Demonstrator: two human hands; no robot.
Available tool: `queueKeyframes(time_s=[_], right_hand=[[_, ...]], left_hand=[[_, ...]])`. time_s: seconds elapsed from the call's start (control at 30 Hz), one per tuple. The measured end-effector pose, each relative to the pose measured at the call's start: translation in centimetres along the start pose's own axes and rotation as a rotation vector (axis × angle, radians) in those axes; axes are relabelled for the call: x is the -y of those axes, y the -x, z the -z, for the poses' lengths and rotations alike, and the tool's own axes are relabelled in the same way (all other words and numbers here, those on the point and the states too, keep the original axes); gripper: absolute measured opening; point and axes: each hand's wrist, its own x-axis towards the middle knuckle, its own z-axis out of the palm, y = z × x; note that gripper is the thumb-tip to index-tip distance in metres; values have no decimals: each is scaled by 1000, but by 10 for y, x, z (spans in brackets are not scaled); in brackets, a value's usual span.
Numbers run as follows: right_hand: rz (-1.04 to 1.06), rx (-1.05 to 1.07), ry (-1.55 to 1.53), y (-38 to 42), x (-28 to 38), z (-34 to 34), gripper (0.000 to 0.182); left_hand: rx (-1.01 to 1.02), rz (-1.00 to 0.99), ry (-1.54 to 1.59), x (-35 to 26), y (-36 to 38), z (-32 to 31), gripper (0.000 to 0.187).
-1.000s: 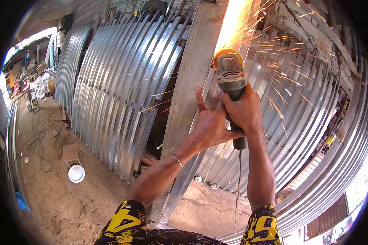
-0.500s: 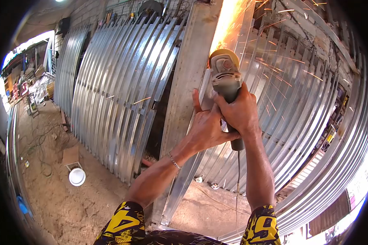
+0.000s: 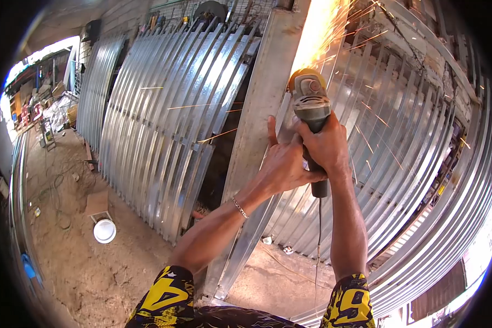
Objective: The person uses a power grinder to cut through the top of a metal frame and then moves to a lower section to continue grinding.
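Observation:
An angle grinder [image 3: 311,112] is held against an upright metal beam [image 3: 262,90], its disc end up and its body pointing down towards me. A bright stream of sparks [image 3: 320,33] flies upward from the disc. My right hand [image 3: 328,145] wraps round the grinder's body just below its head. My left hand [image 3: 287,164] is closed about the lower body from the left, thumb across it, one finger stretched up beside the beam. Its other fingers are partly hidden. A cord [image 3: 318,240] hangs from the grinder's lower end.
Ribbed metal panels [image 3: 164,120] lean left of the beam, and more slatted metal panels [image 3: 388,147] stand to the right. On the dirt floor [image 3: 109,279] are a white round lid-like object [image 3: 105,231] and a brown board [image 3: 97,203]. A blue item [image 3: 28,266] lies far left.
The grinder and both hands appear slightly further right and the grinder's head a little lower, while the whole view has shifted slightly. Sparks still stream upward, now scattering differently.

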Motion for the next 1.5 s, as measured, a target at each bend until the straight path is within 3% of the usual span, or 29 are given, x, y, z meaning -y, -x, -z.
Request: queueKeyframes(time_s=[0.27,0.6,0.8,1.1,1.13,1.2,1.3,1.4,1.5], right_hand=[[-27,-46,30,0,-1,-2,63],[29,-69,-1,-5,-6,-7,59],[-43,19,48,-3,-4,-3,71],[-20,17,27,2,2,0,66],[-24,16,27,3,2,0,66],[-35,12,16,5,6,1,66],[-8,-11,-22,6,5,0,65],[1,7,8,6,4,-1,65],[-17,4,0,6,2,-3,65]], left_hand=[[-79,-50,-55,1,-2,-1,83],[40,86,20,6,-8,-2,85],[91,125,-47,-7,-3,7,89],[-98,-102,-113,5,1,-4,98],[-110,-106,-98,5,2,-3,79],[-117,-113,-82,6,2,-4,63],[-131,-115,-75,6,2,-3,63],[0,-32,-112,2,3,2,95],[-37,-88,-127,2,5,4,95]])
